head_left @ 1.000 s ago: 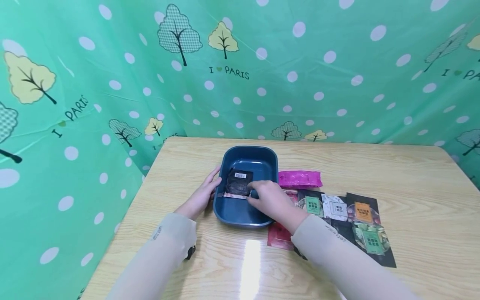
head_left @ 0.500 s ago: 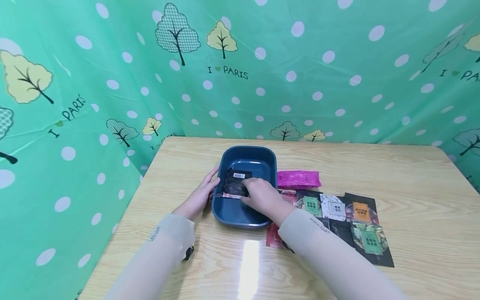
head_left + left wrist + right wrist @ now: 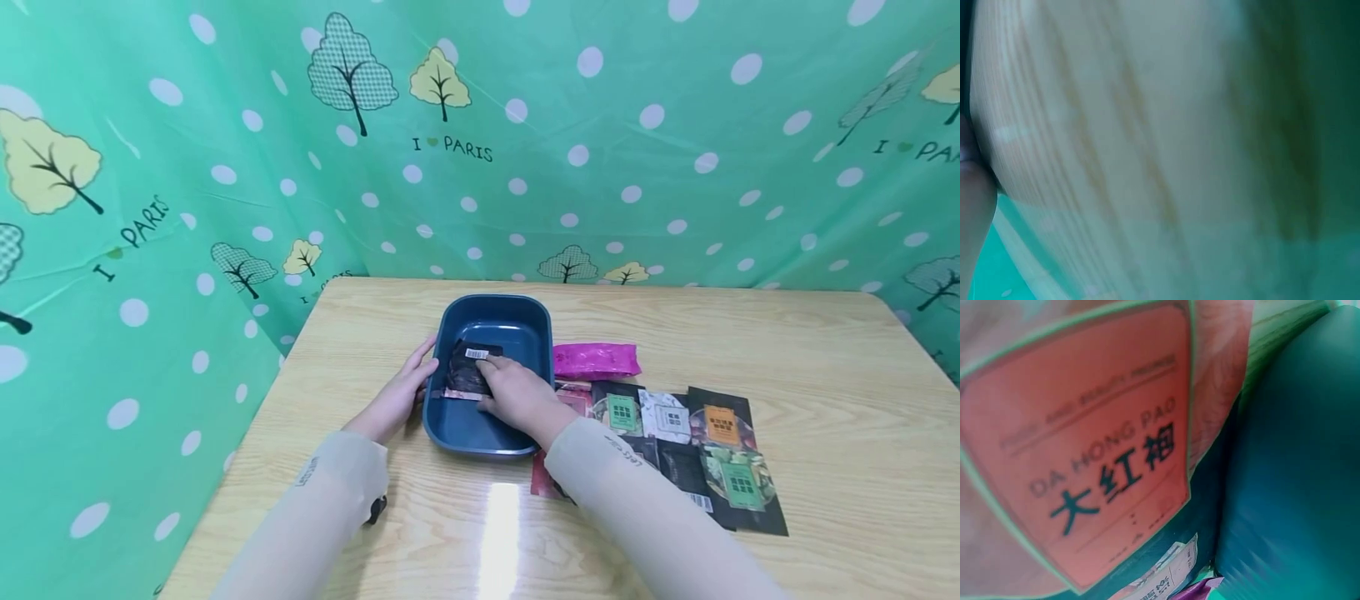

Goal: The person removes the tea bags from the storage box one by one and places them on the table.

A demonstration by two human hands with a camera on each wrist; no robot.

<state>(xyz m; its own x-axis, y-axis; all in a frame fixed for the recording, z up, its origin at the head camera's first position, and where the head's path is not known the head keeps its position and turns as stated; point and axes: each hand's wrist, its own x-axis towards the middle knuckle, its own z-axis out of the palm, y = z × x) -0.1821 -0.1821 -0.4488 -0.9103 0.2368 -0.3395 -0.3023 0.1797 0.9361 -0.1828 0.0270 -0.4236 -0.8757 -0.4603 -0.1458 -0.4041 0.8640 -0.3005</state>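
A dark blue rectangular tub (image 3: 487,433) stands on the table. My left hand (image 3: 397,393) rests against its left wall, fingers straight along the outside and thumb near the rim. Inside the tub lies a black packet (image 3: 467,373) with a white barcode label and a patterned lower edge. My right hand (image 3: 517,400) reaches over the tub's right side, its fingertips touching the right part of that packet; part of the fingers is hidden. In the left wrist view, part of a finger (image 3: 974,206) shows at the left edge.
A magenta pouch (image 3: 596,360) lies right of the tub. Several flat packets, including a green-labelled one (image 3: 742,485) and an orange-labelled one (image 3: 722,425), lie in rows beside it. A red Da Hong Pao packet (image 3: 1129,425) fills much of the right wrist view.
My right hand has shifted left, so its fingers reach further over the black packet. The left hand stays on the tub's side. The packet keeps its place in the tub.
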